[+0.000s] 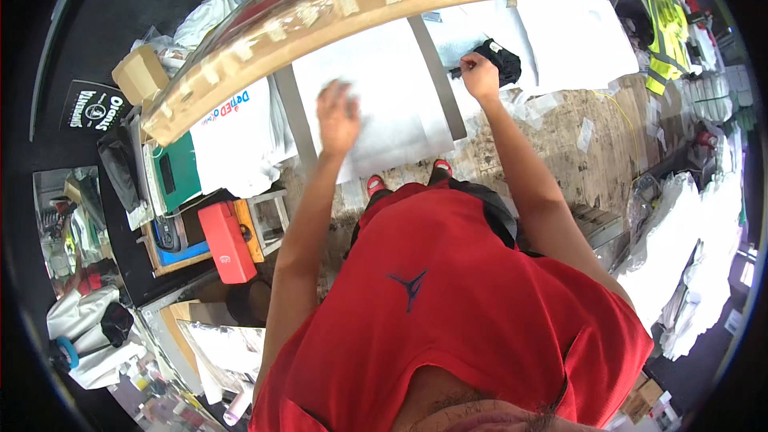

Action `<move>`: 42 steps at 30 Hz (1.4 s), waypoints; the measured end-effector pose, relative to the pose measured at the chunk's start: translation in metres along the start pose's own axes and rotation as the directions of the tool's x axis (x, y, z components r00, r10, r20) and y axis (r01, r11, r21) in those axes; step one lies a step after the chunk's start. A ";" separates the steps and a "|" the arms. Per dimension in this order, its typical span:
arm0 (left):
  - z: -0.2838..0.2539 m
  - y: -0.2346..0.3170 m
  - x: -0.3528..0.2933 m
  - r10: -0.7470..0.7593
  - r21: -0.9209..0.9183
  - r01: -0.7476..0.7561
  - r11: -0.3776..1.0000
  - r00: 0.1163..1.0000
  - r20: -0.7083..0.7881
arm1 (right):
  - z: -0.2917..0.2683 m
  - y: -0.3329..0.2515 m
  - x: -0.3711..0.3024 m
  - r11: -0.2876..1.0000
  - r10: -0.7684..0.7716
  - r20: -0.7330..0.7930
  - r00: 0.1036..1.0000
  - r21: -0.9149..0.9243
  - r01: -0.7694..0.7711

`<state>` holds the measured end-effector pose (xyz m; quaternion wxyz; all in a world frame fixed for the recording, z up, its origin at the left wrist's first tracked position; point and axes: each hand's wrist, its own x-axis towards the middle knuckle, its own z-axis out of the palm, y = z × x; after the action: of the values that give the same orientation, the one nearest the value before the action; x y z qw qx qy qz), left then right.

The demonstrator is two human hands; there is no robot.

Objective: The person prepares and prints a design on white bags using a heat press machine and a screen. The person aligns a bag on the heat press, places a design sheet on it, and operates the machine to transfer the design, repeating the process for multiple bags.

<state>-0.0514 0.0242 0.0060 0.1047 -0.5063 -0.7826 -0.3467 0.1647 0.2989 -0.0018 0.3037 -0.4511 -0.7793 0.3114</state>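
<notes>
My left hand (pixel 340 116) is over a white sheet-covered board (pixel 392 96), somewhat blurred, its fingers apart and holding nothing I can see. Whether the palm touches the board cannot be told. Dark grey strips (pixel 438 80) run along the board's two long sides. To the right, my right hand (pixel 480 78) is closed, fingers curled together beside a bunched black cloth (pixel 504 62). What lies between those fingers, if anything, is hidden. Beyond both hands, a wooden frame (pixel 344 2) with pieces of tape along its edge stands raised over the board's far end.
White fabric with coloured lettering (pixel 240 144) lies left of the board. Nearby are a green panel (pixel 182 170) and a red box (pixel 226 244). A white-covered surface (pixel 576 28) is at far right, close to a yellow safety vest (pixel 666 40). Wrapped white stacks (pixel 664 240) stand right.
</notes>
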 end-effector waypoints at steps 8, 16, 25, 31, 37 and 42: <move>0.031 0.062 0.003 -0.165 0.294 0.065 0.953 0.931 0.327 | 0.026 0.081 0.087 0.918 0.007 0.362 0.932 -0.371 0.137; 0.032 0.068 0.010 -0.262 0.277 0.152 0.949 0.868 0.421 | 0.026 0.097 0.155 0.791 0.256 0.283 0.924 -0.611 -0.032; 0.028 0.068 0.004 -0.216 0.232 0.139 0.963 0.912 0.349 | 0.034 0.102 0.193 0.779 0.200 0.461 0.865 -0.611 0.145; 0.021 0.072 0.008 -0.223 0.225 0.154 0.962 0.920 0.323 | 0.016 0.074 0.202 0.978 0.173 0.194 0.966 -0.150 -0.145; 0.025 0.069 0.012 -0.203 0.204 0.149 0.968 0.938 0.281 | -0.022 -0.035 0.050 0.684 -0.284 -0.386 0.878 0.560 0.468; 0.027 0.059 0.001 -0.179 0.310 0.084 0.947 0.939 0.293 | 0.034 -0.098 -0.032 0.730 -0.631 -0.003 0.776 0.339 0.594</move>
<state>0.0044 0.0569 0.0127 0.0276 -0.4804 -0.8642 -0.1471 0.1021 0.2242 0.0450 0.4143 -0.0950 -0.8385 0.3408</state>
